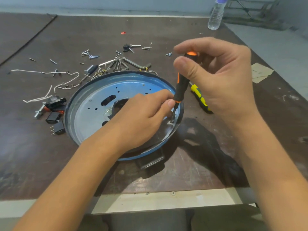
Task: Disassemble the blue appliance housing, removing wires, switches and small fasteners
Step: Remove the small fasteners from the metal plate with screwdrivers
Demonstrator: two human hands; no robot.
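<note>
The round blue housing (93, 104) lies open side up in the middle of the brown table. My right hand (221, 77) grips the top of a black and orange screwdriver (180, 88), held upright with its tip on a screw (171, 121) at the housing's right inner rim. My left hand (141, 117) rests inside the housing, its fingertips pinching the screwdriver shaft just above the tip. Removed white wires (50, 80), black switches (55, 112) and loose screws (90, 55) lie left of and behind the housing.
A set of hex keys (123, 63) lies behind the housing. A yellow-handled tool (200, 97) sits to its right, partly under my right hand. A clear water bottle (215, 15) stands at the far right corner. A bolt (39, 112) lies by the switches.
</note>
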